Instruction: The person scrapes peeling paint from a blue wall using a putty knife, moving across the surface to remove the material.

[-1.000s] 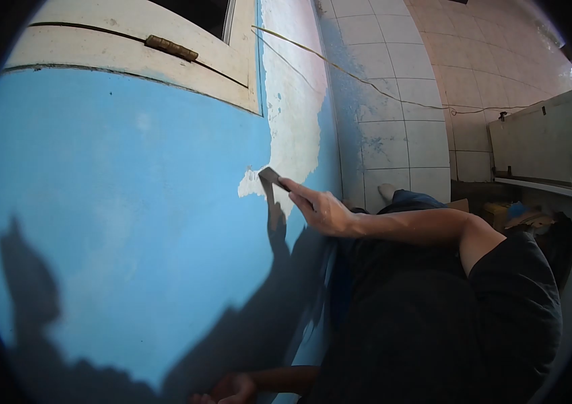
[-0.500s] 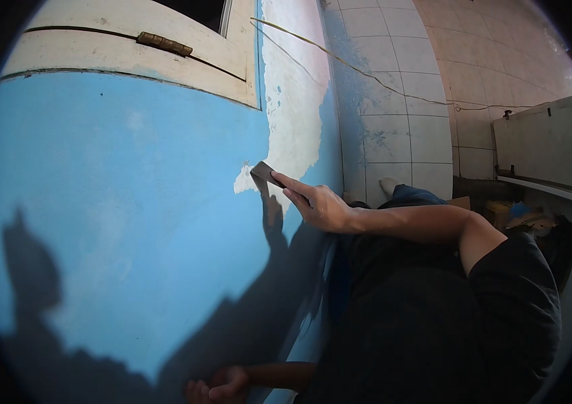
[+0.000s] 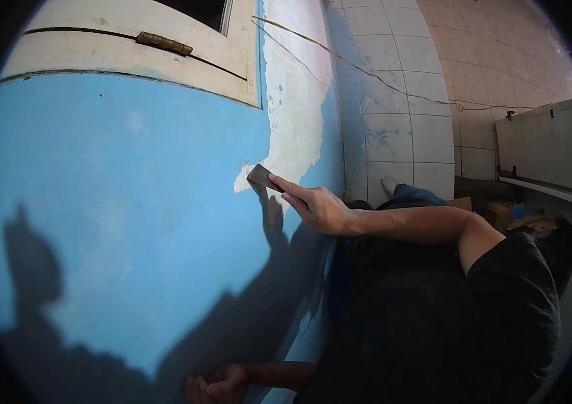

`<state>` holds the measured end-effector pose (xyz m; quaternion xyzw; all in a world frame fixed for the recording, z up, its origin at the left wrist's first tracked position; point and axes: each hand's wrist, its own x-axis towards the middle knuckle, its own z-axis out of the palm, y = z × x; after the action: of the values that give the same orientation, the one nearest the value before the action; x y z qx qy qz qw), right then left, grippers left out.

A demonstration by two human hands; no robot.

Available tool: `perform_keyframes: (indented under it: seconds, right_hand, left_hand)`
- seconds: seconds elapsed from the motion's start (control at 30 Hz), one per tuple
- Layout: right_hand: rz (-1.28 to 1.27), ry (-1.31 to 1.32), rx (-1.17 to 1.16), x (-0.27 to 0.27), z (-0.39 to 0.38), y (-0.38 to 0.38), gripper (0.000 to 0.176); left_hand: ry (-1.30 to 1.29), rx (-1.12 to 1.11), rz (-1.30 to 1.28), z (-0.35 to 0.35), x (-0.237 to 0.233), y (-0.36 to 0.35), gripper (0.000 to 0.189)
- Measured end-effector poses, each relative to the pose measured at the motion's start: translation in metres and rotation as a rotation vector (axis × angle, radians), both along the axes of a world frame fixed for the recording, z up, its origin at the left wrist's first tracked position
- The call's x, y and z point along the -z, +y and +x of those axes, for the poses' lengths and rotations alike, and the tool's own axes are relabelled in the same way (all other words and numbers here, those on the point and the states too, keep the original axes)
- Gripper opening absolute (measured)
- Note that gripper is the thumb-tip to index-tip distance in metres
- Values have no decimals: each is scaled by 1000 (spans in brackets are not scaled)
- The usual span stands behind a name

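Note:
A flat, dark scraper (image 3: pixel 261 177) is gripped in my right hand (image 3: pixel 326 207), my index finger stretched along it. Its edge rests against the blue wall (image 3: pixel 117 175), beside a pale patch (image 3: pixel 292 131) with ragged borders where the paint is gone. A smaller bare spot (image 3: pixel 241 182) lies just left of the blade. At the bottom of the view, my left hand (image 3: pixel 222 385) is close to the wall in shadow, its fingers curled closed. I see nothing in it, though its lower part is cut off by the frame.
A cream wooden frame (image 3: pixel 84 50) with a rusty hinge (image 3: pixel 164 44) borders the wall above. A thin cord (image 3: pixel 366 74) crosses over the tiled floor (image 3: pixel 393 94), which has blue flakes along the wall. A white panel (image 3: pixel 552 141) and clutter (image 3: pixel 531 219) stand at right.
The scraper has tilted a little and its edge has shifted slightly left and down. My right hand follows with it. My left hand stays in place.

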<state>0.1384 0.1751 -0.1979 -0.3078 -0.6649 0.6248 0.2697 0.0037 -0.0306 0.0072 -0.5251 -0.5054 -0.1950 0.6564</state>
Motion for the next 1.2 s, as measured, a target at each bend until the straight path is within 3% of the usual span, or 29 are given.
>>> perform_keyframes:
  seconds: [0.13,0.2,0.3,0.4,0.5,0.6,0.67,0.73,0.8,0.83,0.87,0.97,1.07,1.1,1.13,1.2]
  right_hand:
    - [21,90,26,5,-2,-15,49]
    - [164,140,128,7,-10,-12,49]
    - [-65,-64,-40,-7,2,2,48]
    - [-32,86,14,-1,-3,-7,48]
    - [-26,-56,-58,-10,3,3,48]
    - [-48,-17,-23,-10,2,0,48]
    - [179,169,114,10,-10,-19,47]
    - [164,148,106,-4,-9,-10,47]
    - [-117,-86,-66,-16,4,10,47]
    - [-146,63,74,-15,-4,26,47]
    - [-131,-23,43,-20,-1,36,47]
    - [-25,89,-31,-15,2,6,47]
    - [25,123,43,3,-1,-10,46]
    - [17,90,95,6,-4,-3,46]
    - [-181,-66,-5,-6,5,10,45]
    - [-107,-32,68,18,1,4,45]
  left_hand:
    - [-17,-21,-7,3,-1,1,33]
    - [-9,-26,0,1,0,3,34]
    - [13,-30,0,-1,1,-3,32]
    - [34,-8,-18,-7,-1,-16,28]
    - [72,3,-14,-9,-3,-13,28]
    - [47,-1,-11,-5,-2,-13,28]
    - [47,-5,-19,-5,-2,-12,27]
    - [48,-8,-5,-6,-2,-9,28]
    - [44,-9,-7,-4,-2,-9,29]
    - [43,-5,-17,-2,-2,-8,29]
    - [44,1,-26,-1,-3,-8,29]
    - [28,8,-60,-8,0,-9,38]
    - [23,-132,8,3,1,1,41]
    - [4,-138,8,6,1,3,42]
    - [-14,-141,5,9,0,5,42]
    - [-2,-122,0,5,1,3,43]
